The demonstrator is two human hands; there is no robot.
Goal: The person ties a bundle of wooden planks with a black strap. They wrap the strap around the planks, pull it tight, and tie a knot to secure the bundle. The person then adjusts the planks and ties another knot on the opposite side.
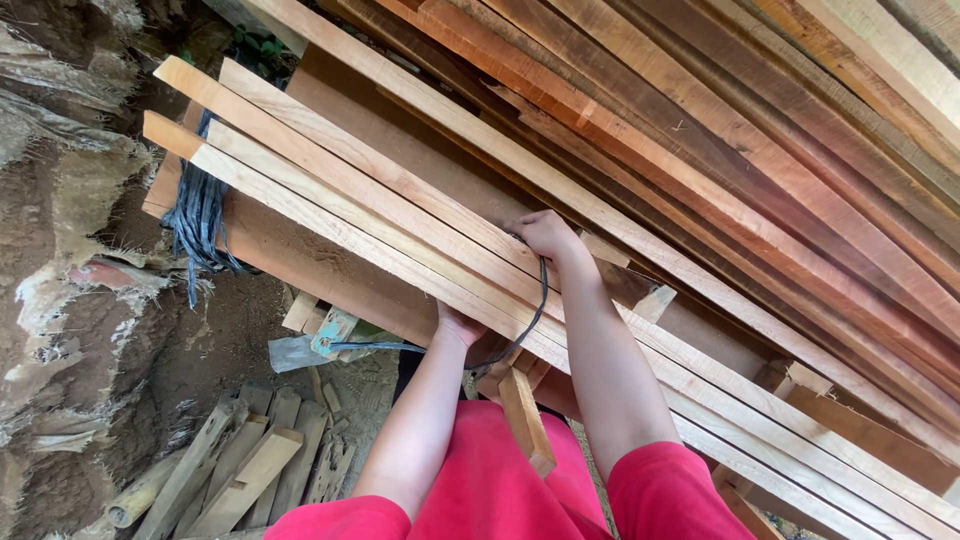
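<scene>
A bundle of pale wooden slats (400,215) lies flat across the lap of a person in red clothes (500,490), and everything else is best placed from that bundle. The right hand (545,235) rests on top of the slats near their middle, fingers curled and closed on a dark cord (540,300). The cord drops from that hand over the near edge of the bundle and loops under it. The left hand (458,325) sits at the near edge, tucked partly beneath the slats; it seems to press or grip there, but whether it is closed on the cord I cannot tell. The hands are apart, one above and one below the bundle.

At the far left end of the bundle, a blue-grey tie (200,215) is already wrapped round the slats, its loose ends hanging down. So that end looks bound, while the middle is only in hand: the cord is looped but no knot shows there, and the right end of the bundle runs out of view, so its state is unknown.

Beyond the bundle rises a large stack of longer reddish boards (740,130). Below the bundle, on the dirt floor, lie short offcuts of wood (250,470) and a small trowel-like tool (300,350). To the left of it stands a rough earth wall (60,250).
</scene>
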